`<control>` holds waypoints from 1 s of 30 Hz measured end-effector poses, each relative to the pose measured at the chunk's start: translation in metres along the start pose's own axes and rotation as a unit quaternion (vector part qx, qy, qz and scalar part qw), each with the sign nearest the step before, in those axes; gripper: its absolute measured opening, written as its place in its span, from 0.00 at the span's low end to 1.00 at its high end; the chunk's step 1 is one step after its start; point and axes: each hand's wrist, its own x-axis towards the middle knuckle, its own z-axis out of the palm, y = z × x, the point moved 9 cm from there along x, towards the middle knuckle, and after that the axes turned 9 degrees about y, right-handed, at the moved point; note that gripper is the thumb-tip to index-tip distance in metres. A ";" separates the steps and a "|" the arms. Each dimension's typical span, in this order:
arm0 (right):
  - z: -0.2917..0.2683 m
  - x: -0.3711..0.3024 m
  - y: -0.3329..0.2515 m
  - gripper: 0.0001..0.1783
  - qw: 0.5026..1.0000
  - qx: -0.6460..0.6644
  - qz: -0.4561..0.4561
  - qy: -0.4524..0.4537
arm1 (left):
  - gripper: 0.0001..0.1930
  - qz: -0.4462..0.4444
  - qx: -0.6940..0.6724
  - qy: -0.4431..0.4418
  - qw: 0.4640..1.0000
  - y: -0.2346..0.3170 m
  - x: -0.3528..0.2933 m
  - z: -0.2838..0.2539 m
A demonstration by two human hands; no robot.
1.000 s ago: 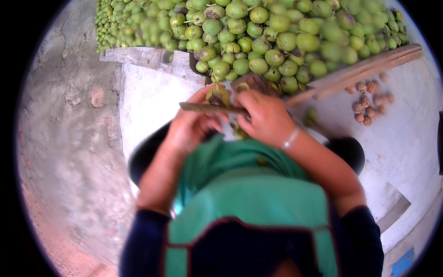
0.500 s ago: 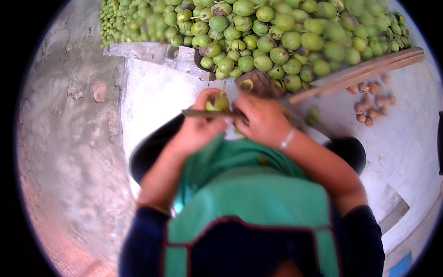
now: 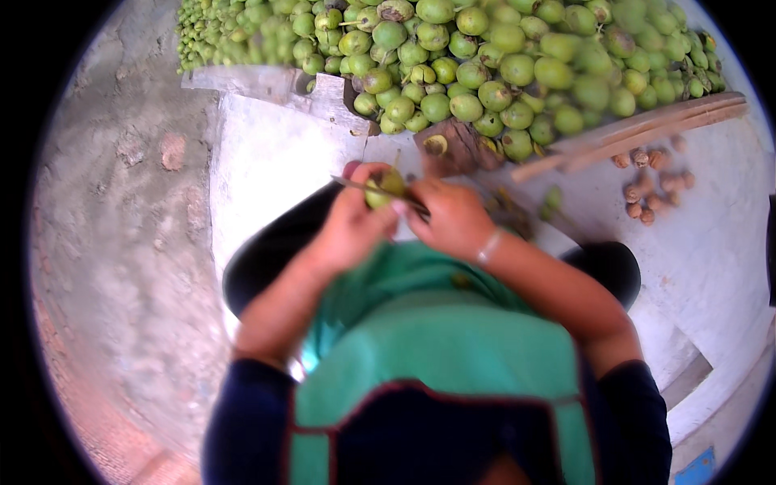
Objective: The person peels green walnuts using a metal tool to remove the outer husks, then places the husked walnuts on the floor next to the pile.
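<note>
Over my lap, my left hand [image 3: 349,217] is wrapped round a green-husked walnut [image 3: 386,181] with a thin stem pointing up. Dark patches mark its husk. My right hand [image 3: 454,217] grips a knife [image 3: 361,186]; its narrow dark blade lies across the near side of the walnut, slanting from upper left down to my right fingers. How deep the edge sits in the husk I cannot tell. Just beyond my hands stands a brown wooden block [image 3: 449,158] with a piece of cut green husk [image 3: 435,145] on it.
A large heap of green-husked walnuts [image 3: 465,107] fills the far side, held back by wooden boards [image 3: 630,136]. Several shelled-out brown walnuts [image 3: 649,187] lie on the pale floor at right. Husk scraps [image 3: 552,202] lie beside my right wrist. A green apron [image 3: 453,347] covers my lap.
The knife has turned from nearly level to a slant, its tip now higher and farther right. The walnut has shifted slightly in my left hand, and more of its green side shows.
</note>
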 end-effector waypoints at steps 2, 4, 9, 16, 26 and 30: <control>0.006 -0.001 0.002 0.08 0.999 0.027 0.016 -0.013 | 0.21 -0.027 -0.022 -0.001 0.999 -0.014 -0.001 -0.003; 0.015 -0.004 0.006 0.08 0.994 0.068 0.063 -0.058 | 0.21 -0.046 -0.039 0.003 0.998 -0.021 -0.002 -0.005; 0.022 -0.008 0.011 0.09 0.982 0.104 0.119 -0.103 | 0.21 -0.061 -0.051 0.018 0.997 -0.025 -0.005 -0.007; 0.015 -0.007 0.015 0.08 0.998 -0.032 0.042 -0.034 | 0.21 -0.076 -0.015 0.066 0.995 -0.038 -0.007 -0.014; 0.003 0.001 0.024 0.06 0.993 0.071 0.093 -0.010 | 0.23 -0.110 -0.065 0.057 0.990 -0.037 -0.001 -0.021; -0.004 0.004 0.016 0.07 0.998 0.038 0.053 0.011 | 0.22 -0.152 -0.221 0.065 0.961 -0.039 0.002 -0.016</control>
